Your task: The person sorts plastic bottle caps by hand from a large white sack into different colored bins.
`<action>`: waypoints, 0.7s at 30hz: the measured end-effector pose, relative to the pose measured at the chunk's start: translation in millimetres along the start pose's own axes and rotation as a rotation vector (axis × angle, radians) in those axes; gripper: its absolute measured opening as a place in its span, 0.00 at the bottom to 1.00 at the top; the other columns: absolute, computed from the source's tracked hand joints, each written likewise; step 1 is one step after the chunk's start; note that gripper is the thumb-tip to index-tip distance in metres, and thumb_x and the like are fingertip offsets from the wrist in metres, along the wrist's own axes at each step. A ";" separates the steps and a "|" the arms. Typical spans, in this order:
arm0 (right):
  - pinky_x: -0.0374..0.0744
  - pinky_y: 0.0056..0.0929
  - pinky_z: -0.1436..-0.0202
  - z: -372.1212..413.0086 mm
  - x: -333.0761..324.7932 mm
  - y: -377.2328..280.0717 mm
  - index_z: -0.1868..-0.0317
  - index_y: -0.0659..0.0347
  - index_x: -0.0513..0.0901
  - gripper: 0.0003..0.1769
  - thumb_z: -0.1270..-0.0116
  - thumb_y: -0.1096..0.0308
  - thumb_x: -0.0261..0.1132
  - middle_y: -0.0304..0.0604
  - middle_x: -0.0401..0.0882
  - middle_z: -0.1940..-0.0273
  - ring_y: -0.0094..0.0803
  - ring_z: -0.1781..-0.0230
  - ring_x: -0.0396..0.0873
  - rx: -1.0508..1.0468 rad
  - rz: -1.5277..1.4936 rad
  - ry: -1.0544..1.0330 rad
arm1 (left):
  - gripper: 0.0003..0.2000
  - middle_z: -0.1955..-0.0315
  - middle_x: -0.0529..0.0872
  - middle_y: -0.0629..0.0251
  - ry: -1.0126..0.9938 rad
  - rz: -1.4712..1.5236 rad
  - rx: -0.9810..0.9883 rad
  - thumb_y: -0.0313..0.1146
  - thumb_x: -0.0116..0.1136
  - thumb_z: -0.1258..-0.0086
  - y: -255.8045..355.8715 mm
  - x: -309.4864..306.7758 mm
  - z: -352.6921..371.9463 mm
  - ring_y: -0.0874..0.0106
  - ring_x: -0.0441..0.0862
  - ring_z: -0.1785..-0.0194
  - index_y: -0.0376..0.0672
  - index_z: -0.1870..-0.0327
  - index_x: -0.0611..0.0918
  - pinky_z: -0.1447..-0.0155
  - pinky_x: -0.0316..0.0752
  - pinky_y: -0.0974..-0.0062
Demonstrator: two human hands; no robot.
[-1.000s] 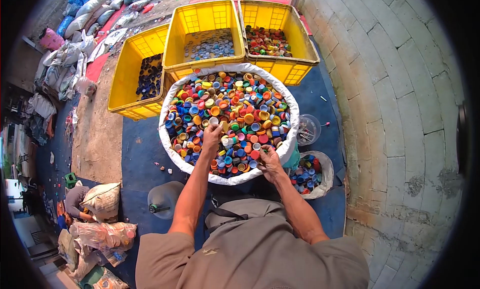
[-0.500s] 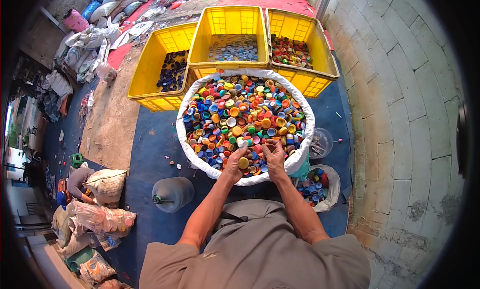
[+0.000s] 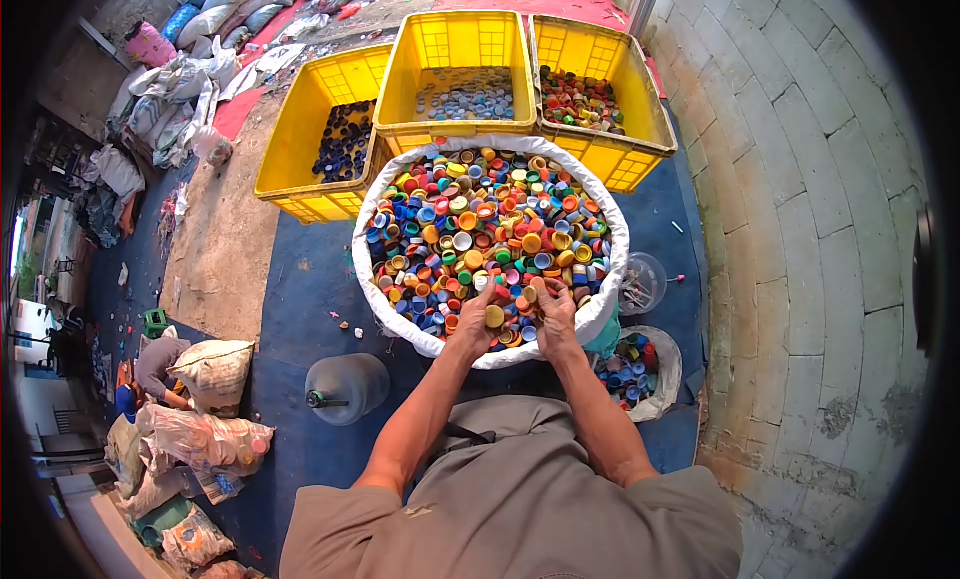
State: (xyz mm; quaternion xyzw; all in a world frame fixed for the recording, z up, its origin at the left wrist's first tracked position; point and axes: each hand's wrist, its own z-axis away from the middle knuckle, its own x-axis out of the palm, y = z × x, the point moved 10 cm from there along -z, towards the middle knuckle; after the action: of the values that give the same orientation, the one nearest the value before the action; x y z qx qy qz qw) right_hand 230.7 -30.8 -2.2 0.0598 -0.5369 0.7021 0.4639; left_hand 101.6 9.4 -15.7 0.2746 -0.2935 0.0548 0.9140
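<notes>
A round white-rimmed sack (image 3: 617,241) full of mixed bottle caps (image 3: 480,214) stands in front of me. My left hand (image 3: 474,322) is over its near part, fingers curled round a yellow-tan cap (image 3: 494,316) at the palm side, with a white cap (image 3: 481,280) by the fingertips. Close beside it on the right, my right hand (image 3: 555,314) has its fingers bent round an orange-brown cap (image 3: 540,286). Caps lie under and between both hands.
Behind the sack stand three yellow crates, with dark caps in the left (image 3: 283,169), pale ones in the middle (image 3: 388,99), red and orange ones in the right (image 3: 660,129). A large clear bottle (image 3: 350,387) is left, a smaller sack (image 3: 668,379) right. A co-worker (image 3: 158,367) bends at far left.
Both hands have shifted slightly; the left moved a little right. An orange-brown cap now shows at my right fingertips.
</notes>
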 end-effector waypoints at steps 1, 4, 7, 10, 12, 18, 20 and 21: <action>0.78 0.19 0.63 0.8 -3.7 0.9 0.49 0.56 0.68 0.19 0.33 0.65 0.67 0.42 0.80 0.55 0.27 0.61 0.81 0.045 -0.048 0.009 | 0.18 0.58 0.82 0.64 -0.007 0.054 -0.021 0.48 0.51 0.27 -0.4 2.1 -1.1 0.73 0.79 0.64 0.42 0.50 0.78 0.59 0.77 0.71; 0.79 0.24 0.64 6.9 -8.8 -1.8 0.49 0.58 0.69 0.17 0.32 0.64 0.65 0.44 0.79 0.56 0.31 0.59 0.81 0.061 -0.197 0.038 | 0.17 0.53 0.80 0.59 0.013 0.205 -0.036 0.41 0.46 0.25 -8.7 -7.1 -11.9 0.66 0.78 0.60 0.36 0.48 0.76 0.53 0.78 0.67; 0.81 0.32 0.59 9.8 -21.8 5.5 0.48 0.58 0.69 0.13 0.29 0.68 0.59 0.45 0.79 0.55 0.35 0.58 0.82 0.130 -0.253 0.026 | 0.15 0.53 0.78 0.54 -0.081 0.318 -0.022 0.33 0.45 0.26 -11.5 -6.9 -19.4 0.61 0.78 0.54 0.30 0.47 0.74 0.45 0.78 0.63; 0.81 0.33 0.58 20.3 -26.8 12.1 0.48 0.60 0.71 0.11 0.28 0.68 0.54 0.45 0.80 0.56 0.36 0.59 0.82 0.220 -0.308 0.056 | 0.14 0.54 0.78 0.53 -0.100 0.328 0.032 0.28 0.50 0.29 -14.1 -4.1 -17.0 0.61 0.79 0.52 0.29 0.48 0.74 0.41 0.77 0.62; 0.81 0.34 0.58 27.0 -29.5 19.4 0.49 0.61 0.73 0.11 0.28 0.67 0.52 0.44 0.80 0.58 0.36 0.60 0.82 0.286 -0.357 0.064 | 0.14 0.54 0.77 0.52 -0.071 0.320 0.033 0.25 0.53 0.32 -15.0 -2.2 -13.8 0.62 0.79 0.50 0.28 0.47 0.73 0.38 0.76 0.62; 0.80 0.36 0.56 31.1 -42.9 38.7 0.51 0.65 0.76 0.14 0.29 0.66 0.50 0.44 0.80 0.60 0.36 0.61 0.81 0.363 -0.452 0.052 | 0.22 0.55 0.78 0.51 -0.111 0.369 -0.054 0.16 0.51 0.38 -17.9 10.9 -9.7 0.60 0.79 0.49 0.28 0.40 0.68 0.35 0.74 0.64; 0.80 0.37 0.54 36.9 -43.2 34.1 0.51 0.66 0.76 0.14 0.31 0.66 0.51 0.45 0.80 0.60 0.37 0.60 0.80 0.361 -0.434 0.078 | 0.18 0.54 0.79 0.50 -0.157 0.273 -0.024 0.20 0.53 0.34 -14.1 19.4 -6.3 0.60 0.80 0.47 0.27 0.43 0.71 0.35 0.75 0.64; 0.80 0.38 0.53 38.9 -41.8 31.1 0.51 0.67 0.75 0.14 0.31 0.67 0.52 0.45 0.80 0.60 0.37 0.60 0.80 0.359 -0.424 0.089 | 0.17 0.53 0.80 0.50 -0.188 0.273 -0.032 0.21 0.54 0.33 -12.2 23.8 -3.6 0.59 0.80 0.46 0.27 0.44 0.72 0.36 0.76 0.64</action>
State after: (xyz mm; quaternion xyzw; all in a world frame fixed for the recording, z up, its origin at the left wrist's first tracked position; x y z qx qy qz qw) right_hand 215.8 -86.6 -32.1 0.2211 -0.3583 0.6752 0.6058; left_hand 126.2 -0.5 -10.3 0.2216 -0.4133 0.1478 0.8708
